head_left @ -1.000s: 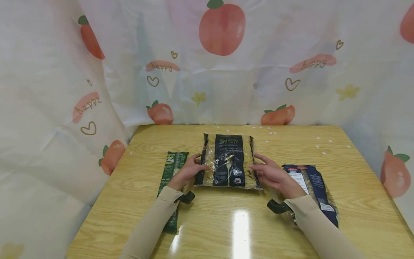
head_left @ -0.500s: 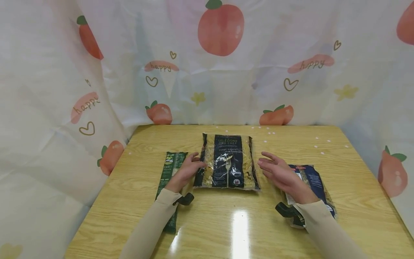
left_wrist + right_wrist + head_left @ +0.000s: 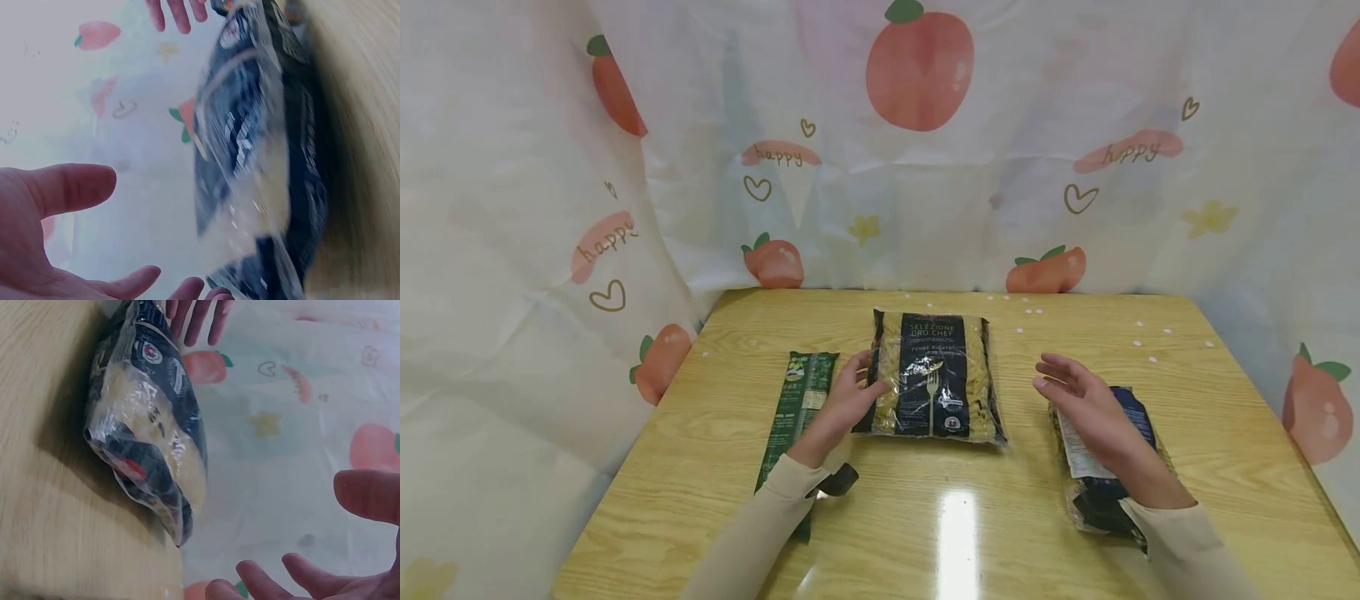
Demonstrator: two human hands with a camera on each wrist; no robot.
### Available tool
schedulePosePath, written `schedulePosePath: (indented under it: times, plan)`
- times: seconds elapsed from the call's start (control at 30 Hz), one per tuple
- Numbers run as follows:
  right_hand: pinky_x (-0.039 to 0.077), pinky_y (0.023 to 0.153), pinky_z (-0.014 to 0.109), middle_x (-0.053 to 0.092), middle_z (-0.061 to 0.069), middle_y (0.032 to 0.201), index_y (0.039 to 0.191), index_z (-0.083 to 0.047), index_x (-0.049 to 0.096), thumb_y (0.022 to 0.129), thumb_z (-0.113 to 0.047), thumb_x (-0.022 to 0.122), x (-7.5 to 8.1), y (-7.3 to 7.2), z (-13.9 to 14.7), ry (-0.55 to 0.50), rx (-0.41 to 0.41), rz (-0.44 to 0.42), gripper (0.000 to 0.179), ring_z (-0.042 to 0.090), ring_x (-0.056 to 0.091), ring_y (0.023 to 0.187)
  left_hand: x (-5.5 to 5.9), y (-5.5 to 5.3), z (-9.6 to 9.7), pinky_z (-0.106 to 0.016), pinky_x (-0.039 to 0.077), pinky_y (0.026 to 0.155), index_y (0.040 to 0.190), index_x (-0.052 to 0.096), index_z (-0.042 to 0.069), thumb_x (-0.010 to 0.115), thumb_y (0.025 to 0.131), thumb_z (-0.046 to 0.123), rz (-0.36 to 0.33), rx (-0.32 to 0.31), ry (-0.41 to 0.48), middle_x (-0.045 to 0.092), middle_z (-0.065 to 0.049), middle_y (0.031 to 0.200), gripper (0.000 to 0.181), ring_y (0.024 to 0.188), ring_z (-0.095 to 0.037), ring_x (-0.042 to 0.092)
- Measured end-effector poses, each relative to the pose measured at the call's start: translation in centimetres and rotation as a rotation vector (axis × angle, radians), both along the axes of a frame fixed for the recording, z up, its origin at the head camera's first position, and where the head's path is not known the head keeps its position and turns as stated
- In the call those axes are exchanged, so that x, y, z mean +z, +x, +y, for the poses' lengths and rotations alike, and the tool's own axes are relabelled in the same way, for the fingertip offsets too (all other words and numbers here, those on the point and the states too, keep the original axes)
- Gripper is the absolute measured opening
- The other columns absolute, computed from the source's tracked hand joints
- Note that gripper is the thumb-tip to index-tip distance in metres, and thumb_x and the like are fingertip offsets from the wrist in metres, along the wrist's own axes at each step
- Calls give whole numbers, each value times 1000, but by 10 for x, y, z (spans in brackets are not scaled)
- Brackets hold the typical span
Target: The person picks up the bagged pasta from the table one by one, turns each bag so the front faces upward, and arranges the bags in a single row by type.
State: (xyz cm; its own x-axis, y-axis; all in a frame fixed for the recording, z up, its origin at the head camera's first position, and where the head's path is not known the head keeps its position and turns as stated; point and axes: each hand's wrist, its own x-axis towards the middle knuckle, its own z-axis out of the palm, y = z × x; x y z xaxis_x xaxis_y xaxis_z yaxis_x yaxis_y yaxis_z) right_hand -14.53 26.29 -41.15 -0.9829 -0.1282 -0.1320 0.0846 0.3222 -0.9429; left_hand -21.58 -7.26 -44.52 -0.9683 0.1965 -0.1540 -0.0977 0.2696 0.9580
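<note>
A bag of penne pasta point(image 3: 931, 375), clear plastic with a black label and a fork picture, lies flat on the table. My left hand point(image 3: 842, 408) is at its left side, thumb and fingers spread; in the left wrist view a gap shows between the thumb and the bag. My right hand point(image 3: 1093, 408) hovers well to the right of the bag, fingers extended and holding nothing. Beneath the right hand lies a second pasta bag point(image 3: 1078, 454) with a dark blue label, partly hidden by the hand and sleeve. A narrow green packet point(image 3: 793, 400) lies left of the left hand, partly covered by the forearm.
The wooden table point(image 3: 895, 517) has small white specks point(image 3: 1033, 312) scattered near its back and right. A curtain point(image 3: 925, 208) printed with fruit hangs close behind the table and along both sides.
My right hand has let go of the penne bag's right side and moved right, over the blue-labelled bag. My left hand stays at the left side. The penne bag hardly moves.
</note>
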Motion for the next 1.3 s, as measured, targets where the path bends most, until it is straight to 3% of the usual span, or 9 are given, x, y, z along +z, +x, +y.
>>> schedulePosePath:
  times: [0.1,0.2,0.57,0.6,0.67,0.73,0.83,1.1,1.3]
  plan:
    - [45,112,32,22,27,168,166,-5,12,110,-38,49,2,7,8,49,-13,26,74,49,23,153,3,9,6,-61,25,127,161,29,7,64,101,18,49,-36,28,30,-18,167,71,155,-42,28]
    - [44,91,7,26,27,167,165,-5,15,110,-38,49,1,15,17,107,-29,54,73,48,28,151,4,21,14,-59,23,128,161,29,7,65,101,19,95,-83,52,29,-17,168,72,156,-40,27]
    - [39,89,2,24,31,167,165,-6,16,110,-40,48,-5,35,42,263,-111,103,73,52,24,151,10,56,45,-50,27,129,159,36,12,60,104,19,139,-290,158,35,-11,166,60,156,-34,31]
    - [35,79,0,24,30,167,166,-6,16,110,-41,48,-7,37,45,276,-122,102,73,51,24,151,9,58,48,-48,28,129,159,36,11,60,105,18,136,-304,166,36,-12,166,59,156,-33,32]
    - [40,105,9,19,31,168,166,-6,14,110,-41,47,-10,40,51,270,-140,88,74,52,19,153,8,61,54,-48,29,129,158,37,11,59,105,17,119,-334,189,36,-14,165,58,154,-34,34]
    - [34,126,32,14,32,169,166,-5,11,110,-42,45,-12,42,56,276,-160,73,75,54,13,154,7,64,61,-47,31,128,157,37,8,58,105,15,100,-362,214,38,-17,163,57,152,-36,36]
    - [16,120,70,9,33,169,166,-2,7,111,-42,43,-14,44,63,267,-200,57,77,55,5,154,7,67,69,-42,38,124,156,40,6,60,103,14,55,-376,239,42,-19,160,57,149,-37,42]
    - [21,113,79,-3,35,168,164,3,-1,110,-45,40,-20,47,82,263,-267,-80,82,60,-3,152,3,77,94,-26,51,109,153,44,2,60,101,6,-85,-435,323,46,-21,155,54,142,-39,51]
    - [22,116,78,-13,34,167,161,4,-11,110,-49,38,-30,50,95,204,-276,-242,89,61,-3,151,-10,80,111,-22,51,104,152,45,1,63,99,9,-144,-464,291,53,-18,150,56,125,-14,61]
